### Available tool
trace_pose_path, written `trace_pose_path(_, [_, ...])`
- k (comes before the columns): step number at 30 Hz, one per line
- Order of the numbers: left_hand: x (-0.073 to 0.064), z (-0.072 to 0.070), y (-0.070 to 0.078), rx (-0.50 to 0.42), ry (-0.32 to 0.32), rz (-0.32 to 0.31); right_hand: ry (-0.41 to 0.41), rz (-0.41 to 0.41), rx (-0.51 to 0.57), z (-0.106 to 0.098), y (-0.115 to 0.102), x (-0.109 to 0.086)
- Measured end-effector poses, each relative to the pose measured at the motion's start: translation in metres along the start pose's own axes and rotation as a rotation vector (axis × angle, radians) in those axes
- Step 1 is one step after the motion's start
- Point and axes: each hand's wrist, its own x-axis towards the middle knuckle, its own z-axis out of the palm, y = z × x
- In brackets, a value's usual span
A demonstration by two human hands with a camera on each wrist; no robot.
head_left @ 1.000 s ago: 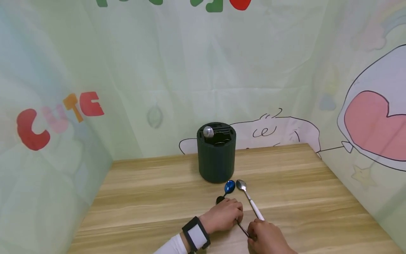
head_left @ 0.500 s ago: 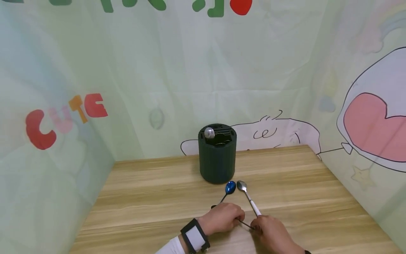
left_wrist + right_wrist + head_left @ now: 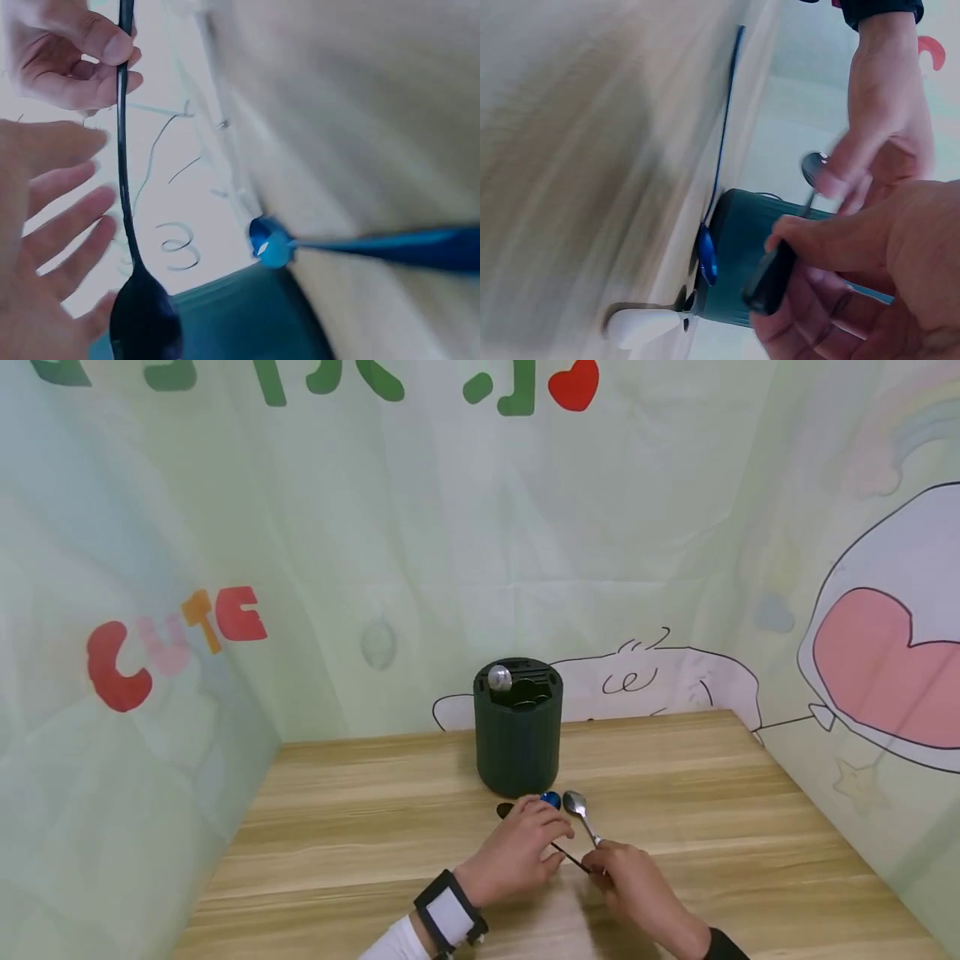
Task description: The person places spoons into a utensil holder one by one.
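Observation:
My right hand (image 3: 633,881) pinches a dark spoon (image 3: 146,319) near its handle's end, between thumb and fingers. The right wrist view shows the thick black handle end (image 3: 772,277) jutting from that grip. My left hand (image 3: 517,852) is beside the dark spoon's shaft, its fingers spread and relaxed, with a gap to the shaft in the left wrist view. A blue spoon (image 3: 707,255) lies on the table under the hands, its handle hidden by the left hand in the head view. To its right lies a silver spoon (image 3: 576,804) with a white handle.
A dark green ribbed utensil holder (image 3: 517,752) stands at the back of the wooden table (image 3: 360,827), just beyond the spoons. A rounded silver utensil head (image 3: 500,678) shows at its top. Printed cloth (image 3: 420,543) encloses the table's back and sides.
Both hands have moved forward, toward the holder, with the dark spoon. The left hand's fingers have loosened from the spoon's shaft and spread, while the right hand keeps its grip.

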Motion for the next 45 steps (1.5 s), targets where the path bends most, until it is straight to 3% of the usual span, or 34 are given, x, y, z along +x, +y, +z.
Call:
trace_pose_path(6, [0.008,-0.022,-0.009,-0.102,0.386,-0.088,0.138,0.061,0.103,-0.004,-0.005,0.014])
trace_pose_path(10, [0.011,-0.034,-0.012,-0.228,0.592,-0.271,0.234,0.113,0.185,-0.008,-0.011,0.023])
trace_pose_path(13, [0.012,-0.039,-0.011,-0.403,0.649,-0.414,0.289,0.137,0.250,-0.009,-0.015,0.028])
trace_pose_path(21, [0.014,-0.041,0.001,-1.120,0.554,-0.641,0.400,0.121,0.406,-0.004,-0.024,0.036])
trace_pose_path(23, [0.015,-0.041,0.004,-1.262,0.543,-0.673,0.401,0.134,0.448,-0.003,-0.026,0.038])
trace_pose_path(25, [0.017,-0.041,0.007,-1.335,0.531,-0.672,0.395,0.157,0.480,-0.002,-0.026,0.038])
trace_pose_path(28, [0.018,-0.040,0.009,-1.349,0.499,-0.663,0.375,0.194,0.532,-0.001,-0.027,0.039])
trace_pose_path(35, [0.019,-0.041,0.011,-1.247,0.437,-0.691,0.333,0.234,0.577,0.000,-0.029,0.039])
trace_pose_path(41, [0.020,-0.063,0.018,-1.215,0.432,-0.673,0.333,0.263,0.565,-0.004,-0.035,0.043])
trace_pose_path(45, [0.023,-0.075,0.021,-1.165,0.435,-0.649,0.330,0.239,0.549,-0.031,-0.049,0.054])
